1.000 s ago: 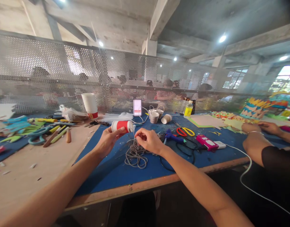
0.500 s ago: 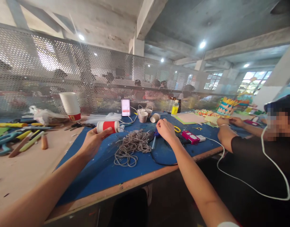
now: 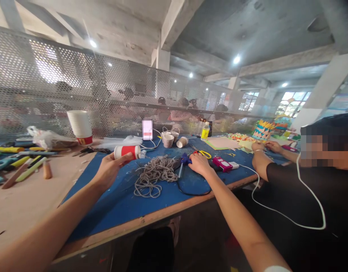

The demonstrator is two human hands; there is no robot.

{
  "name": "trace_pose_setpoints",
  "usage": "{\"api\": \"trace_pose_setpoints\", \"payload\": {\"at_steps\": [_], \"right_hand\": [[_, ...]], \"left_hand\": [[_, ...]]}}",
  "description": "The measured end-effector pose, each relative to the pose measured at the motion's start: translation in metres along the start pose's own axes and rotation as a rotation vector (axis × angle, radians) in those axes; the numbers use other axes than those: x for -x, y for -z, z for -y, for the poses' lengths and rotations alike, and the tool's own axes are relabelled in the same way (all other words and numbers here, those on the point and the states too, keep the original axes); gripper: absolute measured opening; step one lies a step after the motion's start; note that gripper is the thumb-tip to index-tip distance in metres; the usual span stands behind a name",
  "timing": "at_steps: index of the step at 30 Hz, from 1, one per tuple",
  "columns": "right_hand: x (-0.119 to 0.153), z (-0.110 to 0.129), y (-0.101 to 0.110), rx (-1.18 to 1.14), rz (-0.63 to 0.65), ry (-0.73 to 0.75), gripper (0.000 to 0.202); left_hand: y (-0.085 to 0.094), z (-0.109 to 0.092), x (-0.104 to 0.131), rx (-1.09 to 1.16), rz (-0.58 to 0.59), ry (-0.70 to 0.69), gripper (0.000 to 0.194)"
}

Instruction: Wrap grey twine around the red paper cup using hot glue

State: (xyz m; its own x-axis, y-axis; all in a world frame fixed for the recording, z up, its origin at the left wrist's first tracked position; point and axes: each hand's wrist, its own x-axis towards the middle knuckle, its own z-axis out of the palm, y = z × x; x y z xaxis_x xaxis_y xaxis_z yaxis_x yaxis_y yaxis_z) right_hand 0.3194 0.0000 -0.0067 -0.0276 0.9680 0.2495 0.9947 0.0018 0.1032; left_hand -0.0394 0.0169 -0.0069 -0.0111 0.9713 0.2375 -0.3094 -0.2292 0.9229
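The left hand [image 3: 107, 170] holds a white paper cup [image 3: 128, 152] with a red band, its grip closed around the cup, thumb along the near side. The cup is on its side in the air above the blue surface of the desk [image 3: 106, 211], one end toward the right hand [image 3: 199, 164].

The right hand reaches forward, palm down, fingers partly bent, at a blue glue gun [image 3: 185, 158] and just beside scissors [image 3: 205, 154] with red and yellow handles. Whether its grip has closed on either, I cannot tell.

Between the hands lies a loose heap of grey cord [image 3: 157, 172]. Behind it stand small cups [image 3: 168, 140] close together, with another cup [image 3: 182, 142] tipped over beside them. A bottle [image 3: 205, 131] with a yellow label stands farther back. A magenta device [image 3: 222, 164] lies to the right of the scissors.

On the left are a tall stack of paper cups [image 3: 80, 126], a wooden handle [image 3: 47, 170] and teal-handled scissors [image 3: 0, 166]. At the far right, a person in black [image 3: 310, 192] has both hands over paper pieces.
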Motion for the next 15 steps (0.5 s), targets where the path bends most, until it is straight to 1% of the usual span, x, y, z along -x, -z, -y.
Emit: {"api": "trace_pose_setpoints", "payload": {"at_steps": [2, 5, 8, 10, 13, 15], "right_hand": [[-0.001, 0.002, -0.002, -0.008, -0.004, 0.009, 0.029], [0.004, 0.0, -0.002, -0.023, -0.025, 0.005, 0.029], [0.01, -0.008, -0.003, -0.09, -0.098, -0.026, 0.028], [0.01, -0.015, -0.003, -0.241, -0.21, -0.07, 0.029], [0.003, -0.023, -0.001, -0.597, -0.386, -0.133, 0.033], [-0.005, -0.02, 0.004, -0.837, -0.431, -0.111, 0.036]], "left_hand": [[0.0, 0.001, -0.001, -0.023, -0.02, -0.03, 0.034], [0.002, 0.002, -0.002, -0.02, -0.012, -0.033, 0.033], [0.002, 0.002, -0.002, -0.021, -0.003, -0.024, 0.033], [0.001, 0.0, -0.001, -0.032, -0.002, -0.028, 0.033], [-0.003, -0.001, 0.001, -0.036, 0.004, -0.037, 0.032], [-0.004, -0.001, 0.002, -0.034, 0.003, -0.048, 0.031]]}}
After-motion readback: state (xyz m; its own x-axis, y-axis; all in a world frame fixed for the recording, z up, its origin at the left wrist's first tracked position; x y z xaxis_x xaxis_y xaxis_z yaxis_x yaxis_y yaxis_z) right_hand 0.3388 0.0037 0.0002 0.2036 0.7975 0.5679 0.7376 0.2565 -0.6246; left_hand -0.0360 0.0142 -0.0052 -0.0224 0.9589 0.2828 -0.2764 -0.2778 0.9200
